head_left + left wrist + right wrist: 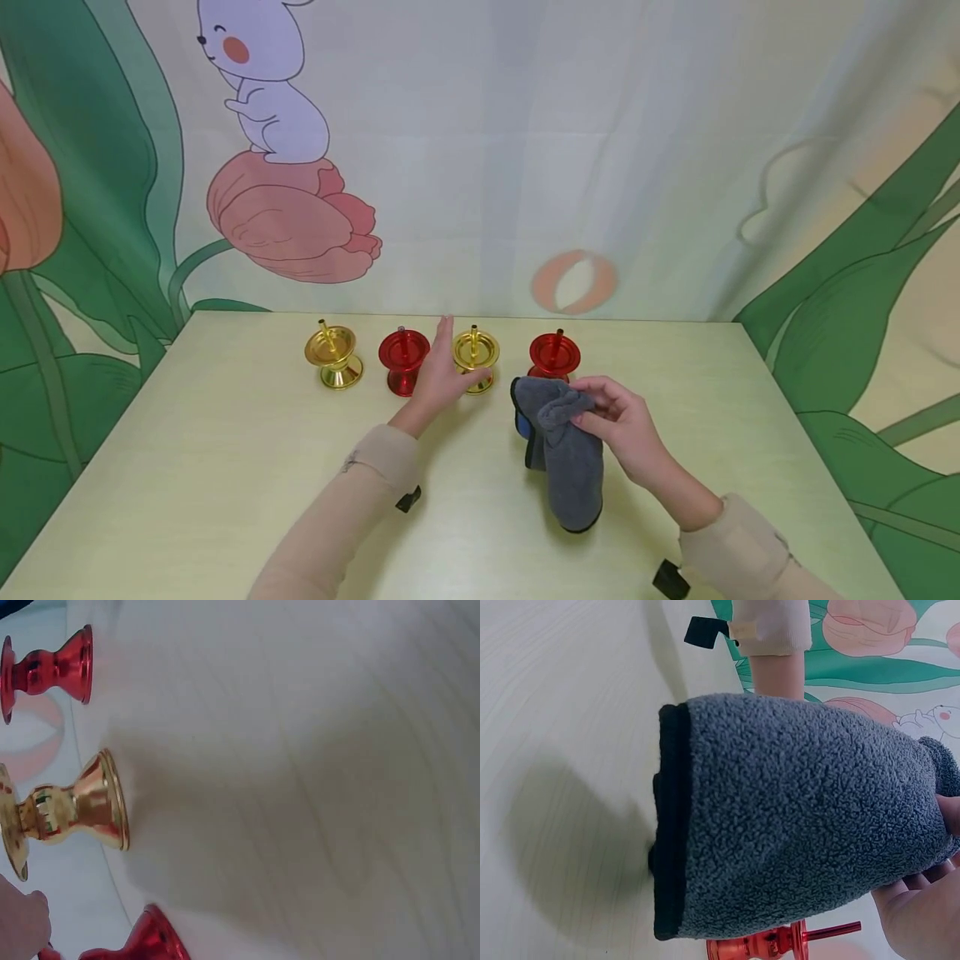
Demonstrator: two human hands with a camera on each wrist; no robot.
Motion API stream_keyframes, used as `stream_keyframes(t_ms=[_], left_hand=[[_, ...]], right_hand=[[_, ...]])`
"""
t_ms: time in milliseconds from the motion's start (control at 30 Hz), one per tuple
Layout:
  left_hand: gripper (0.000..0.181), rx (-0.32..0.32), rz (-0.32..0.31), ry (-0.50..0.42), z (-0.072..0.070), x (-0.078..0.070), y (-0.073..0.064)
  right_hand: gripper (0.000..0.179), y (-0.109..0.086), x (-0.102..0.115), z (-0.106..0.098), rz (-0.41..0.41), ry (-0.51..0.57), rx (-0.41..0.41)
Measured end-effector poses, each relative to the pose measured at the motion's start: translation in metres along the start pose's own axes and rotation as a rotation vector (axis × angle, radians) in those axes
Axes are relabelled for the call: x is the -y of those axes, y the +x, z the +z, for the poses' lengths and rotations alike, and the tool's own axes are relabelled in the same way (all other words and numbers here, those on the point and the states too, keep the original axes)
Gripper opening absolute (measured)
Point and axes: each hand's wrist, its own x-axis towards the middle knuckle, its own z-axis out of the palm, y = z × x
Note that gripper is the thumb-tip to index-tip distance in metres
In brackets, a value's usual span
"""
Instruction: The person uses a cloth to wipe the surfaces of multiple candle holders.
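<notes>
In the head view, my left hand [441,375] reaches between a red candle holder [403,354] and a gold candle holder [480,346], its fingers straight and thumb spread out in front of the gold one. I cannot tell whether it touches either. A fingertip part of this hand [22,922] shows at the lower left of the left wrist view. My right hand [626,425] pinches a bunched grey cloth [573,467] with dark edging, which hangs above the table. Behind the cloth stands another red candle holder [555,354], its base partly hidden.
Another gold candle holder [333,354] stands at the left end of the row, near the back edge of the pale wooden table [225,467]. A printed curtain [465,167] hangs directly behind the table. Each holder has a dish and a thin upright tube.
</notes>
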Motion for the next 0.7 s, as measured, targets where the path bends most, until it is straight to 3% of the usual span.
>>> stream_keyframes(t_ms=[233,467,700], left_hand=[[0.092,0.007,-0.049,-0.020,0.009,0.004,0.003],[0.085,-0.030,-0.080,-0.010,0.012,0.006,0.005],[0.082,-0.048,-0.060,-0.001,0.015,0.006,-0.002]], right_hand=[[0.029,-0.001,-0.001,-0.001,-0.001,0.006,-0.003],[0.031,-0.002,-0.002,-0.001,0.004,0.036,-0.005],[0.029,-0.001,-0.002,0.000,0.016,0.038,-0.013]])
